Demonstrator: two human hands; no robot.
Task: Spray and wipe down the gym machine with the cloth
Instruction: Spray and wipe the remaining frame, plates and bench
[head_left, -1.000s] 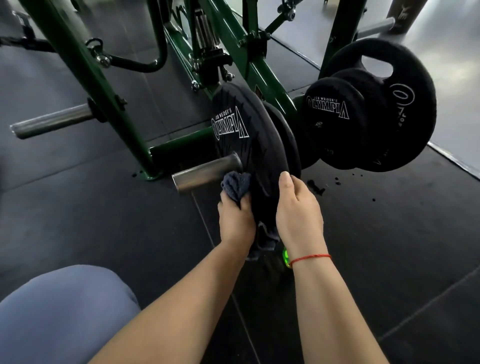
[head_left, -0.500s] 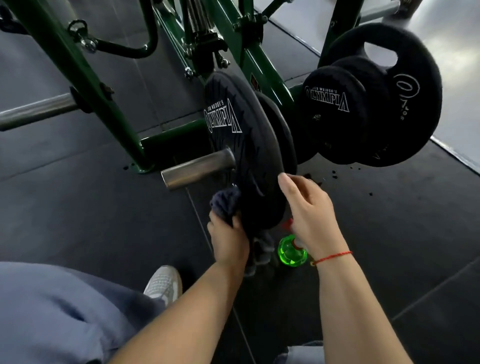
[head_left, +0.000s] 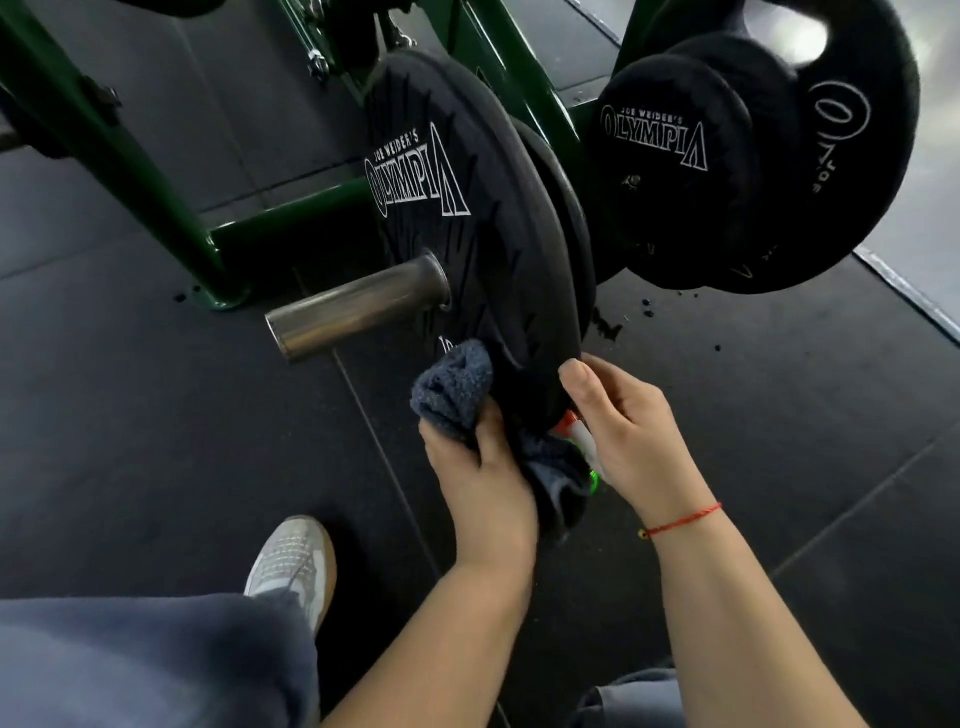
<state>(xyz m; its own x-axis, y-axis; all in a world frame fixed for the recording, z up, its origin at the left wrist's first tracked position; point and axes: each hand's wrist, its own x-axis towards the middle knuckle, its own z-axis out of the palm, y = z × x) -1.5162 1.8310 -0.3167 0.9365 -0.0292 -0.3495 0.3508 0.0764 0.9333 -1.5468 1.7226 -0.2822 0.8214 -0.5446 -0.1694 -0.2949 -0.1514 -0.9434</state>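
Observation:
A black Olympia weight plate (head_left: 483, 249) hangs on a steel sleeve (head_left: 358, 306) of the green machine frame (head_left: 130, 171). My left hand (head_left: 483, 488) grips a bunched blue-grey cloth (head_left: 454, 389) and presses it against the plate's lower face. Thumb forward, my right hand (head_left: 628, 431) pinches the plate's bottom rim, its fingers curled behind the edge. A green spray bottle (head_left: 579, 434) with a red and white nozzle stands on the floor under that hand, mostly hidden.
More black plates (head_left: 727, 156) hang on a peg to the right. Dark rubber floor mats (head_left: 779, 415) lie all around, with black crumbs near the plates. My white shoe (head_left: 291, 561) and grey trouser leg (head_left: 145, 660) are at the lower left.
The cloth and my left hand have slid down the plate face toward its bottom. My right hand has followed down along the rim. The camera has tilted down and closer.

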